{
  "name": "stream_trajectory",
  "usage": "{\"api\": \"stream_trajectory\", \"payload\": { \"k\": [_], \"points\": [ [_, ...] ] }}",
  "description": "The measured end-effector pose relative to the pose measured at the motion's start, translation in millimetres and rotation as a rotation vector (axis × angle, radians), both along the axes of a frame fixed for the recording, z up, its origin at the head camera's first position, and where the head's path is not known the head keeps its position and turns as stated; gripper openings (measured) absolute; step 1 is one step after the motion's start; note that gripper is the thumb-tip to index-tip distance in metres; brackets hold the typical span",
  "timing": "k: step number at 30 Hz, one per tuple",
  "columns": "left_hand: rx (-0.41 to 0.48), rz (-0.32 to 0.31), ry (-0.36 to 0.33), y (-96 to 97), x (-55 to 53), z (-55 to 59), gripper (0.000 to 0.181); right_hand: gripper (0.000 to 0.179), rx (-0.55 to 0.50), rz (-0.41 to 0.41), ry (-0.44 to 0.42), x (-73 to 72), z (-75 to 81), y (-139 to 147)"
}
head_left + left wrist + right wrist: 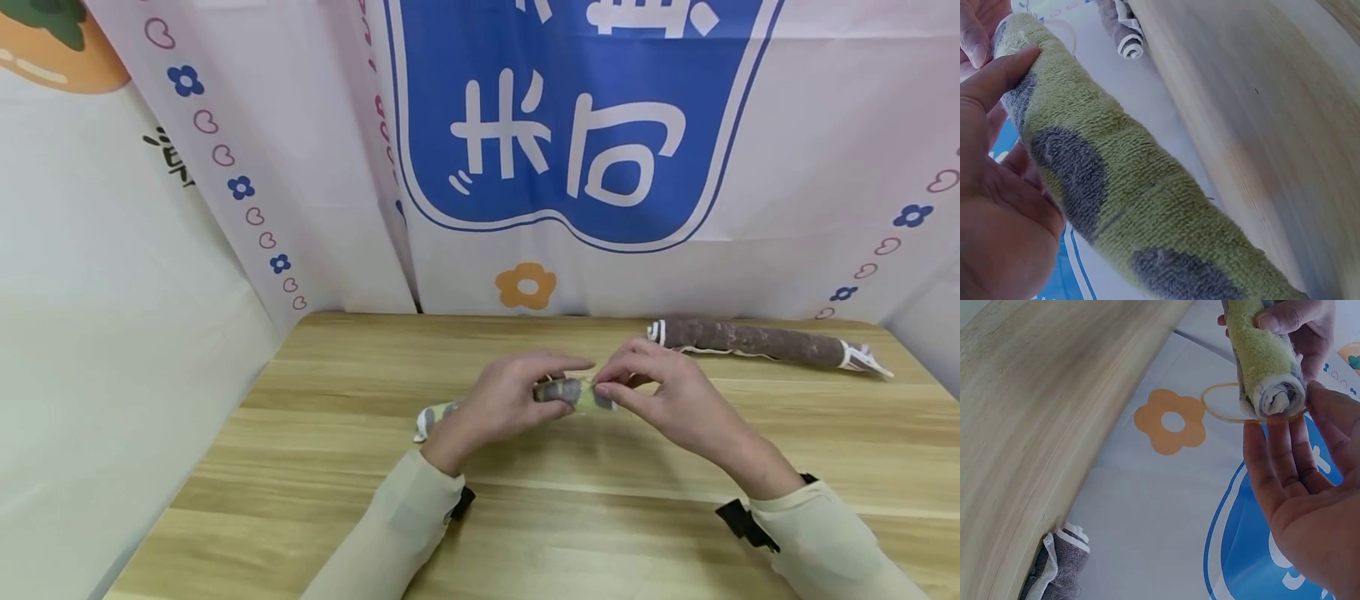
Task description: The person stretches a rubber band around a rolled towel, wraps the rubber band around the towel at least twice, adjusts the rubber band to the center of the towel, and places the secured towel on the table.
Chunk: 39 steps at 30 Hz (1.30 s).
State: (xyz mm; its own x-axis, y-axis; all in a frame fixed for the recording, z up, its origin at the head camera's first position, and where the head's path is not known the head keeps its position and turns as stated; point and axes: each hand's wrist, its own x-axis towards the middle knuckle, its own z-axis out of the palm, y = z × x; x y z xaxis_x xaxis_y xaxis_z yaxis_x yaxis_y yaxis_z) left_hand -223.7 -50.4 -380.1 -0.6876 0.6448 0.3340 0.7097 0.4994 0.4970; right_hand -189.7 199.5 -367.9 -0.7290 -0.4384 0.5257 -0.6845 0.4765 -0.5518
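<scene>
A rolled green towel (585, 395) with grey spots lies across the middle, above the wooden table. My left hand (502, 398) grips the roll, thumb on the near side in the head view. At the roll's right end is my right hand (675, 400), its thumb and fingertips close together. In the right wrist view, a thin yellow-orange rubber band (1229, 420) hangs as a loop beside the towel's spiral end, and the right hand pinches it. The band is not round the roll there. The left wrist view shows the towel's length (1122, 169) running past the left palm.
A brown rolled towel (757, 340) with white edging lies at the table's back right. Behind the table (300, 500) hangs a white printed cloth (345, 208) with a blue panel and an orange flower.
</scene>
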Motion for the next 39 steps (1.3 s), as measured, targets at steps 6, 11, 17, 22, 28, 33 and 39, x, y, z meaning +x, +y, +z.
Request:
{"api": "stream_trajectory", "payload": {
  "k": [6,11,17,22,28,33,39],
  "points": [
    [-0.001,0.011,0.012,0.3,0.8,-0.4,0.034,0.022,-0.002,-0.007,0.001,0.4,-0.2,-0.4],
    [0.057,0.019,0.044,-1.1,0.2,-0.8,0.027,0.019,-0.011,-0.047,-0.031,0.4,-0.5,-1.3],
    [0.152,0.03,0.07,-4.8,-1.3,-0.3,0.025,0.014,-0.04,-0.089,-0.067,1.3,-0.6,-1.4],
    [0.228,0.053,0.079,-7.3,-2.8,0.2,0.026,0.018,-0.066,-0.118,-0.103,0.2,-2.2,1.9],
    [0.3,0.068,0.045,-8.9,-3.4,0.6,0.027,0.019,-0.057,-0.134,-0.086,-4.5,-6.9,3.1],
    [0.351,0.062,-0.007,-8.7,-3.9,1.3,0.025,0.015,-0.08,-0.144,-0.043,-6.9,-8.7,3.2],
    [0.403,0.095,-0.004,-8.2,-5.5,1.3,0.026,0.012,-0.159,-0.14,-0.053,-3.3,-7.2,2.5]
  ]
}}
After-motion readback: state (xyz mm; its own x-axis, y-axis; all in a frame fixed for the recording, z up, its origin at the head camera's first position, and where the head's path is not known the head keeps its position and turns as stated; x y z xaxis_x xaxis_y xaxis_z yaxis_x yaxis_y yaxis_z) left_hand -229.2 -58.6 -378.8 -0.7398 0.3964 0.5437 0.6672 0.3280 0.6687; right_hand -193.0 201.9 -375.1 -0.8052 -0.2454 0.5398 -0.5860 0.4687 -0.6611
